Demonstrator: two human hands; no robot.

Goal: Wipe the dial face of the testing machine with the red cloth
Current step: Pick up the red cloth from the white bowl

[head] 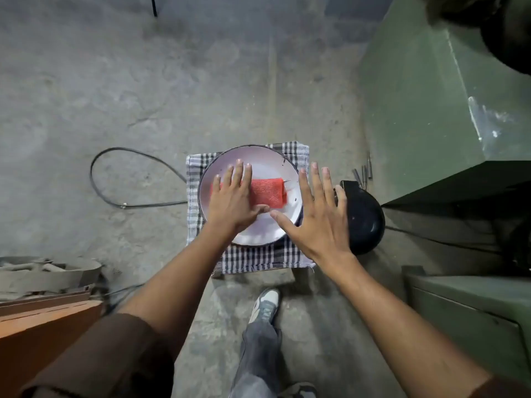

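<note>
The folded red mesh cloth [265, 193] lies in the middle of a round white dial face with a dark rim [258, 234], which sits flat on a black-and-white checked cloth [258, 259] draped over a small stool, above a grey concrete floor [143, 81]. The person's left hand [234, 201] is spread flat, fingers extended, over the left end of the red cloth; it seems to press on it rather than grip it. The right hand [319, 214] is wide open and empty, hovering over the dial's right edge, its thumb close to the left thumb. A black rounded housing [363, 222] lies just beside the dial on the right, next to the green metal machine body [431, 110].

The wiping step looks barely begun. To do it well, the left hand should keep its palm flat on the cloth and sweep in overlapping arcs out to the rim, minding the thin pointer [287, 180] showing at the cloth's right end. The right hand would best steady the rim so the dial does not slide on the checked cloth.
</note>
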